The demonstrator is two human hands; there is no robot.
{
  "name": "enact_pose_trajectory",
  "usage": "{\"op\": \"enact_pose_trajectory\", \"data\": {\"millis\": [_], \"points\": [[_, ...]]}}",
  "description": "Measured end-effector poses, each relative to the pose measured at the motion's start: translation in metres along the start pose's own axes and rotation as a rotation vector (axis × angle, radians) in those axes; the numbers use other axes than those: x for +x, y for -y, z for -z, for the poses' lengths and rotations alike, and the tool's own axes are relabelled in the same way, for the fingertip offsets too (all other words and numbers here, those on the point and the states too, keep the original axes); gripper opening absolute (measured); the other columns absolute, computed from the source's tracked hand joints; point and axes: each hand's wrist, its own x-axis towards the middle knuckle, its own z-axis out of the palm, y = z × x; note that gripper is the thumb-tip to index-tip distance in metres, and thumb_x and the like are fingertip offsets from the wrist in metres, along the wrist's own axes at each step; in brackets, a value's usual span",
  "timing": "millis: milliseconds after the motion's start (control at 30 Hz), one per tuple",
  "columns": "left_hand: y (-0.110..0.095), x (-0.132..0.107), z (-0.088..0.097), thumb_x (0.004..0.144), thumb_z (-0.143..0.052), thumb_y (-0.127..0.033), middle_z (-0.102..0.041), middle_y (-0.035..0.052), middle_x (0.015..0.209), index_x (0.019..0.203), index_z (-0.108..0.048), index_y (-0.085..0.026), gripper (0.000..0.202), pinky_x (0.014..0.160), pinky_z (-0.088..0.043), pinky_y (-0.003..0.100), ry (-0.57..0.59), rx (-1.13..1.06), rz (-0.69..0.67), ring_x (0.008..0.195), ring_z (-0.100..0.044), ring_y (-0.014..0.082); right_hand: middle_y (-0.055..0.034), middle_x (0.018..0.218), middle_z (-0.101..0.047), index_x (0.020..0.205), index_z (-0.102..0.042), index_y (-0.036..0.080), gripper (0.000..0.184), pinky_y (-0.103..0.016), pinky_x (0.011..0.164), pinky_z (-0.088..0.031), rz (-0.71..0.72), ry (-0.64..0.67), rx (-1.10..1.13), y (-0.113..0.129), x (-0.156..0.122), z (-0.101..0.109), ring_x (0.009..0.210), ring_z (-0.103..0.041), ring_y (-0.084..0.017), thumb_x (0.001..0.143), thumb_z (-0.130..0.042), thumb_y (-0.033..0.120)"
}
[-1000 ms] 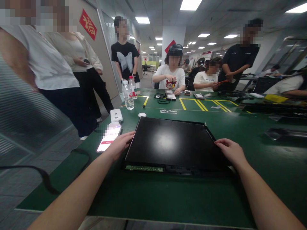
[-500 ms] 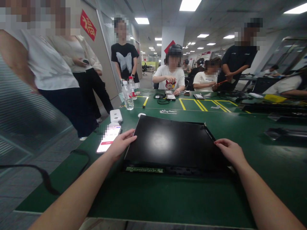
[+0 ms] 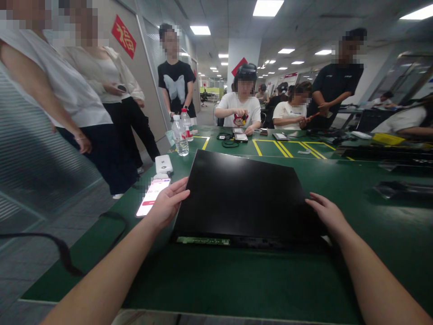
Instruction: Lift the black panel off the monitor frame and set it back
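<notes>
A black LCD screen panel [image 3: 243,194] is in front of me, its far edge raised off the table and its near edge low. Along the near edge runs a green circuit board strip [image 3: 203,240]. My left hand [image 3: 171,201] grips the left edge of the panel, thumb above and fingers partly hidden beside it. On the opposite side my right hand [image 3: 324,212] has its fingertips closed at the right edge. What lies beneath the panel is hidden by it.
Left of the panel lie a lit phone [image 3: 152,198] and a white charger-like block [image 3: 163,164]. Two water bottles [image 3: 181,137] stand behind them. Across the green table [image 3: 237,284] a person [image 3: 241,106] works on small devices. A black strap [image 3: 64,253] hangs at the left edge.
The far edge of the LCD panel has risen, covering the frame corner seen behind it before. Both hands stay at its sides. The bright reflection has shifted toward the far edge.
</notes>
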Motion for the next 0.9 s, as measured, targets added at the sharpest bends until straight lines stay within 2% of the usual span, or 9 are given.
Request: {"op": "enact_pose_trajectory", "data": {"millis": [200,300,367,433,500,567,667,800,900], "points": [[0.007,0.005,0.005,0.064,-0.087,-0.03,-0.071,0.013,0.133,0.128,-0.07,-0.018,0.067,0.11,-0.049,0.043,-0.033,-0.013,-0.048,0.132,-0.059,0.0345,-0.0087,0.104,-0.077,0.093,-0.075,0.024,0.033,-0.043,0.095,-0.054,0.033,0.138,0.278,0.009,-0.009,0.001,0.109,-0.068,-0.033,0.064,-0.076,0.039],[0.01,0.008,0.007,0.065,-0.086,-0.026,-0.071,0.0122,0.133,0.129,-0.069,-0.018,0.068,0.11,-0.048,0.041,-0.04,-0.053,-0.06,0.131,-0.06,0.0323,-0.007,0.115,-0.075,0.117,-0.07,0.027,0.055,-0.044,0.099,-0.053,0.135,0.194,0.399,0.022,-0.02,0.008,0.114,-0.067,-0.033,0.063,-0.072,0.036],[0.009,0.009,0.008,0.066,-0.085,-0.025,-0.072,0.0119,0.132,0.13,-0.069,-0.018,0.067,0.109,-0.049,0.041,-0.042,-0.055,-0.071,0.13,-0.061,0.0321,-0.0073,0.129,-0.07,0.142,-0.055,0.031,0.074,-0.043,0.095,-0.055,0.135,0.253,0.444,0.032,-0.031,0.014,0.116,-0.067,-0.032,0.069,-0.068,0.037],[0.006,0.008,0.008,0.067,-0.084,-0.026,-0.072,0.0113,0.132,0.129,-0.07,-0.019,0.064,0.109,-0.049,0.041,-0.048,-0.048,-0.081,0.13,-0.06,0.0323,-0.007,0.135,-0.067,0.156,-0.036,0.036,0.086,-0.045,0.09,-0.057,0.042,0.273,0.497,0.039,-0.041,0.021,0.112,-0.069,-0.033,0.074,-0.061,0.038],[0.003,0.006,0.008,0.066,-0.085,-0.026,-0.072,0.0104,0.132,0.127,-0.071,-0.019,0.063,0.109,-0.049,0.041,-0.059,-0.046,-0.068,0.13,-0.06,0.0323,-0.0092,0.129,-0.07,0.158,-0.034,0.034,0.089,-0.048,0.088,-0.057,-0.096,0.298,0.513,0.042,-0.047,0.028,0.107,-0.071,-0.035,0.073,-0.061,0.036],[0.0,0.005,0.008,0.065,-0.085,-0.027,-0.073,0.0096,0.13,0.127,-0.07,-0.02,0.064,0.108,-0.05,0.042,-0.06,-0.048,-0.025,0.128,-0.062,0.0327,-0.0117,0.123,-0.072,0.152,-0.044,0.03,0.084,-0.049,0.089,-0.057,-0.157,0.33,0.511,0.041,-0.045,0.033,0.105,-0.071,-0.037,0.071,-0.064,0.035],[-0.001,0.006,0.01,0.072,-0.081,-0.038,-0.074,0.0108,0.126,0.128,-0.069,-0.019,0.06,0.103,-0.053,0.045,0.0,-0.038,0.033,0.123,-0.065,0.0342,-0.012,0.119,-0.073,0.132,-0.066,0.025,0.06,-0.049,0.097,-0.054,-0.068,0.312,0.483,0.036,-0.035,0.035,0.111,-0.068,-0.038,0.074,-0.065,0.039],[0.0,0.01,0.012,0.092,-0.06,-0.048,-0.075,0.0137,0.123,0.121,-0.071,-0.015,0.046,0.092,-0.057,0.039,0.035,-0.113,0.081,0.113,-0.069,0.0293,-0.0089,0.111,-0.075,0.096,-0.078,0.024,0.029,-0.044,0.104,-0.053,-0.037,0.063,0.519,0.033,-0.022,0.034,0.115,-0.067,-0.034,0.068,-0.071,0.031],[-0.002,0.012,0.011,0.099,-0.049,-0.042,-0.073,0.0132,0.123,0.121,-0.069,-0.016,0.039,0.085,-0.058,0.035,-0.019,-0.16,0.127,0.103,-0.07,0.024,-0.0028,0.106,-0.075,0.085,-0.076,0.024,0.029,-0.04,0.098,-0.059,-0.039,-0.14,0.724,0.033,-0.021,0.032,0.104,-0.07,-0.027,0.056,-0.077,0.018]]}}
